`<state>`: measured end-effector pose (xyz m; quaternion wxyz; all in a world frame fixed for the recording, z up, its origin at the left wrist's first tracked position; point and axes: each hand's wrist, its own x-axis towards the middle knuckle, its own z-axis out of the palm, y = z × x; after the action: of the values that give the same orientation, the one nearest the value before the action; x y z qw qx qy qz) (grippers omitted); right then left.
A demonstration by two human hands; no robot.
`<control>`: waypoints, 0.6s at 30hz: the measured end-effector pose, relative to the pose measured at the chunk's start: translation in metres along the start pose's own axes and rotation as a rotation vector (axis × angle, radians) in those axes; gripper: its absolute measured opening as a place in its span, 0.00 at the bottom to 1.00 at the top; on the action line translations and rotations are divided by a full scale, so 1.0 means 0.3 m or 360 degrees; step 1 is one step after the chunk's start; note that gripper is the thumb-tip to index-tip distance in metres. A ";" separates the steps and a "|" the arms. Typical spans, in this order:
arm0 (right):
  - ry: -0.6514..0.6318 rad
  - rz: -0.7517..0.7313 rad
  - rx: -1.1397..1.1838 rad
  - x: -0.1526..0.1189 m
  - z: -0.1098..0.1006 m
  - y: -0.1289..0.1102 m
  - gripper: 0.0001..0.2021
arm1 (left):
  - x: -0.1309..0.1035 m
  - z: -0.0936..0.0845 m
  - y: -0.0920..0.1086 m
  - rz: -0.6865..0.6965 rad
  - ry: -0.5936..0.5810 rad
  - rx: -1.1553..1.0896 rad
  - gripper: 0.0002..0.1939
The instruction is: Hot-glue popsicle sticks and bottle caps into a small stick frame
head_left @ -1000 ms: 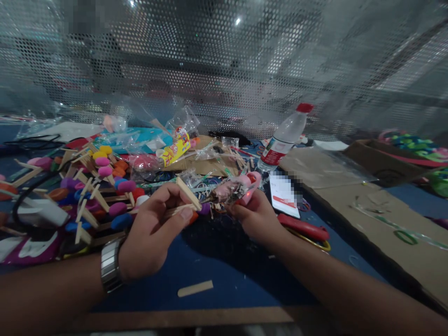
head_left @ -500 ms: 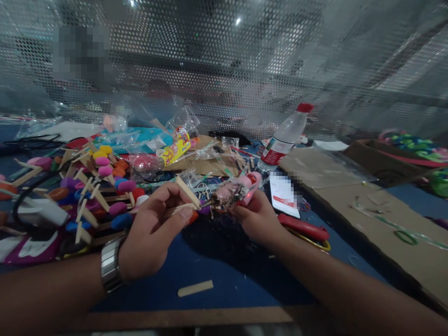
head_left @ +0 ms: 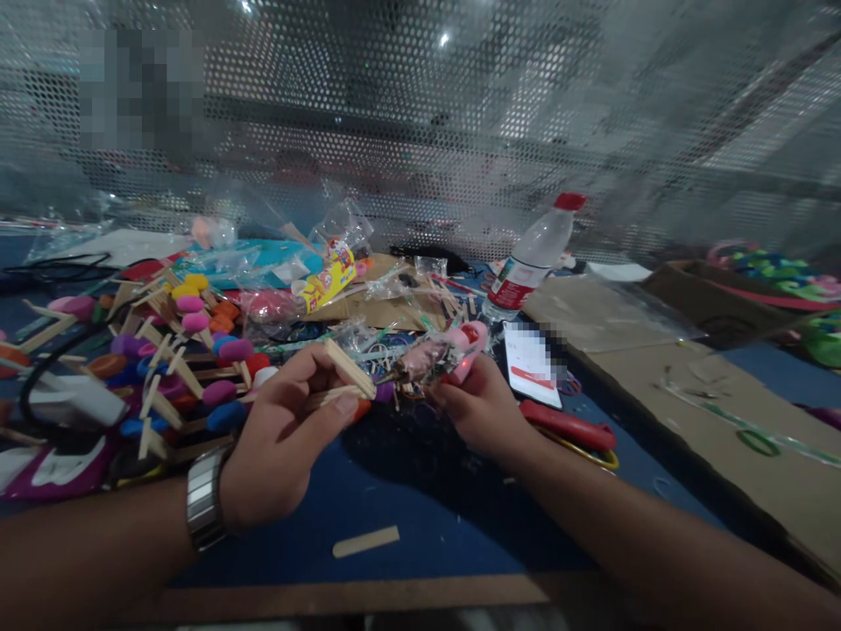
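Note:
My left hand is closed on several wooden craft sticks, pinched between thumb and fingers so that they meet at an angle. My right hand grips a pink hot glue gun with a small red light on it. Its front part is smeared with grime, and the metal nozzle points left, at or very near the sticks' joined end. Whether the nozzle touches the wood I cannot tell. A single craft stick lies flat on the blue table below my hands.
Joined sticks with coloured oval pieces are heaped at left. Behind stand a yellow tube and a red-capped bottle. A phone and a red-handled tool lie beside my right hand; cardboard and a box are further right.
The craft sticks in my left hand have tilted slightly and the gap between them near the joint looks smaller. The glue gun stays nearly in place at the joint.

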<state>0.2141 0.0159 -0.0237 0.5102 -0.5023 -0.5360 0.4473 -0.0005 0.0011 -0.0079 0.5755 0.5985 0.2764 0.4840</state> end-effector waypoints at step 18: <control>-0.0052 0.0019 0.0039 -0.001 -0.005 0.009 0.09 | 0.002 0.000 -0.002 -0.0001 -0.0057 -0.0056 0.03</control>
<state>0.2158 0.0158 -0.0265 0.5048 -0.4917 -0.5358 0.4651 0.0000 0.0018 -0.0082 0.5909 0.5968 0.2576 0.4778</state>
